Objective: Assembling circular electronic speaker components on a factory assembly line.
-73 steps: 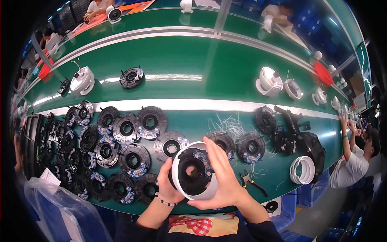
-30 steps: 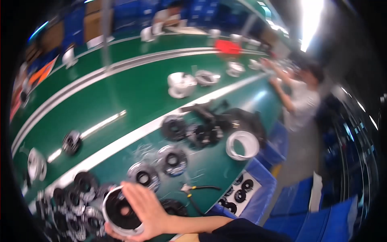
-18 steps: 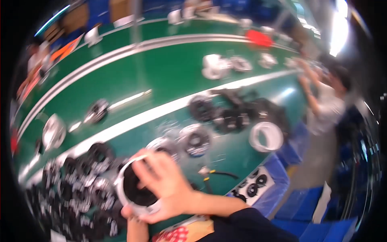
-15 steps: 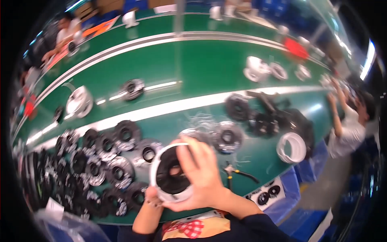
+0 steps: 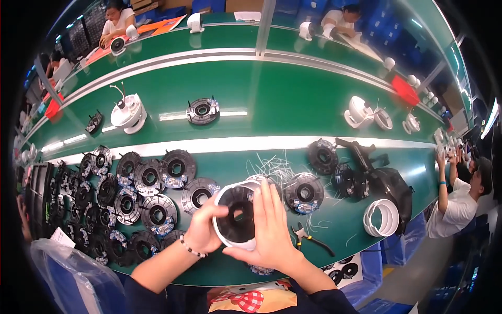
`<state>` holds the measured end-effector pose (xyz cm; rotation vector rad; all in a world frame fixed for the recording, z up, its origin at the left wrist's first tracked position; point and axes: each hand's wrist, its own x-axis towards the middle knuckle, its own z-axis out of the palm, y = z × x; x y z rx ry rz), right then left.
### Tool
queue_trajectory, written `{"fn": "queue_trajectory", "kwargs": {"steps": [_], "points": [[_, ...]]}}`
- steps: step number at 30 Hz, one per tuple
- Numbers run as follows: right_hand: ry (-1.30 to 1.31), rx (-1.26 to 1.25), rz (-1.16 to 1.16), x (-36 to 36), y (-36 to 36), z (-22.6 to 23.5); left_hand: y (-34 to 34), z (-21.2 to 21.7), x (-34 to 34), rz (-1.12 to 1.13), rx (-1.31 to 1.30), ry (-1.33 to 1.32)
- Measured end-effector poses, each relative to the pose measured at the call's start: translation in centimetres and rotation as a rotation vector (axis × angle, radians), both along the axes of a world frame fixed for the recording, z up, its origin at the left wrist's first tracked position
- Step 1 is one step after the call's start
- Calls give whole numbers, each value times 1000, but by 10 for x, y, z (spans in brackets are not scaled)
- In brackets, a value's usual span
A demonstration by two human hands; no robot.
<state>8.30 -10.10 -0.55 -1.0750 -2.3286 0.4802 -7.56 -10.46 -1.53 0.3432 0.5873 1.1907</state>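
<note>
Bench [image 5: 340, 222] | white housing [image 5: 239, 244], black disc [image 5: 231, 225] inside | left hand [image 5: 205, 230], right hand [image 5: 273, 233] holding it

Long glossy green work surface [image 5: 282, 99], divided by a pale lengthwise strip [image 5: 219, 144]; white light reflections on it. Silver metal rail [image 5: 219, 55] along the far section; upright silver metal post [image 5: 265, 29]. Blue bins [image 5: 389, 36], stacked, beyond. Smooth grey floor [image 5: 418, 259] at right, yellow marking [image 5: 387, 271]. Bright white strip light [image 5: 490, 124], far right.
</note>
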Motion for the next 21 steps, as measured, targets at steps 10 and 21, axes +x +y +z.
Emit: {"fn": "queue_trajectory", "kwargs": {"steps": [10, 21], "points": [[71, 249, -584, 143, -17, -8, 228, -43, 16, 160, -8, 195], [-428, 30, -1092, 297, -32, -19, 346, -93, 24, 248, -5, 886]]}}
